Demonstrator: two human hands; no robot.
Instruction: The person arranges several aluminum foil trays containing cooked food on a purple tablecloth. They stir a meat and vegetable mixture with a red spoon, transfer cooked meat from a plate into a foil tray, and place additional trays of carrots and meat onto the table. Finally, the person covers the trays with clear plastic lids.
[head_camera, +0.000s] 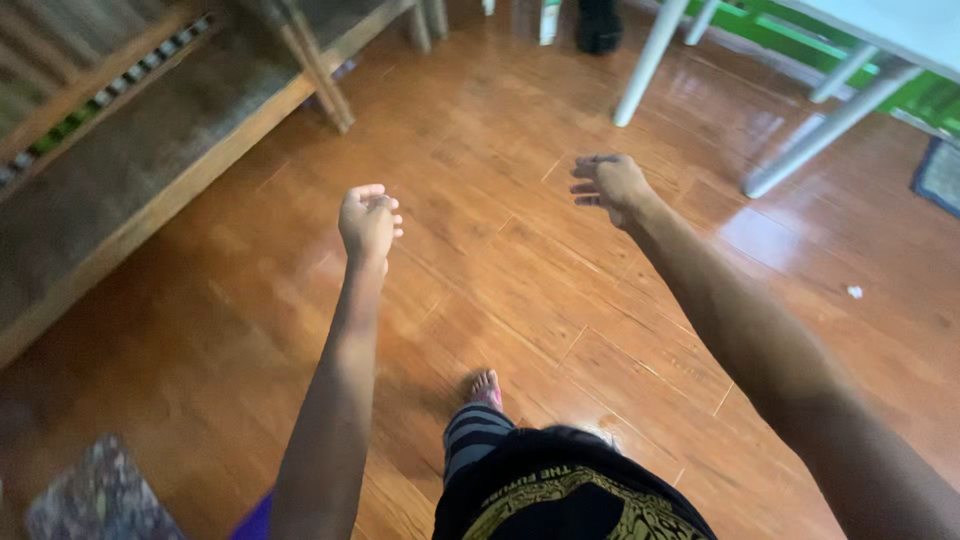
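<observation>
Both my arms reach out in front of me over a shiny brown wooden floor (520, 270). My left hand (368, 220) hangs with its fingers curled loosely inward and holds nothing. My right hand (608, 184) is further out and to the right, fingers bent and slightly apart, also with nothing in it. Neither hand touches anything. Below them I see my bare foot (486, 387) stepping on the floor, my striped trouser leg and my dark printed shirt.
A low wooden bench or bed frame (150, 150) runs along the left. White table legs (650, 60) stand at the upper right, with a green base behind. A small mat (940, 175) lies at the right edge, a patterned cloth (100, 495) at bottom left.
</observation>
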